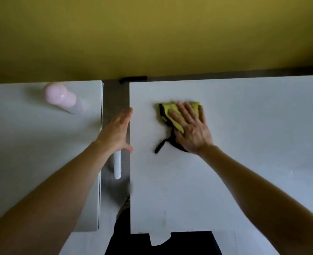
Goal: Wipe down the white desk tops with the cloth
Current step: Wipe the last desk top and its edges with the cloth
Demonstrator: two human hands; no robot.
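A yellow cloth with a black edge [172, 110] lies on the right white desk top [253, 144], near its far left part. My right hand [190, 127] presses flat on the cloth, fingers spread and pointing away from me. A black strip of the cloth trails out toward me from under the palm. My left hand [118, 131] rests edge-on against the left side of the right desk, fingers straight, thumb on the desk's edge, holding nothing. The left white desk top [32, 144] lies beyond a narrow gap.
A pale pink bottle [60, 97] lies on the left desk near its back edge. A grey floor gap [115, 100] separates the desks, with a white bar [117, 166] in it. A yellow wall [152, 34] stands behind both desks.
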